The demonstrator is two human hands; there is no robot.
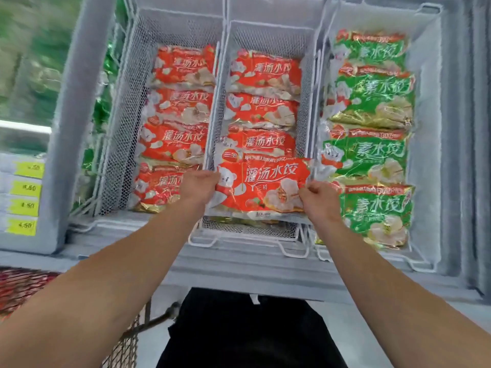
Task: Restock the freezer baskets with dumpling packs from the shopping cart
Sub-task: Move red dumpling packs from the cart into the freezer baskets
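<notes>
A red dumpling pack (261, 185) hangs over the near end of the middle freezer basket (247, 232). My left hand (198, 185) grips its left edge and my right hand (317, 199) pinches its right edge. Three red packs lie in a row farther back in that basket. The left basket (117, 144) holds several red packs, the right basket (427, 144) several green ones. A corner of the shopping cart (125, 343) shows at the bottom left, with red packs (18, 290) in it.
Yellow price tags (25, 187) line the freezer frame on the left. The freezer's grey front rim (239, 272) runs between me and the baskets. Another compartment with green packs (102, 107) lies left of the left basket.
</notes>
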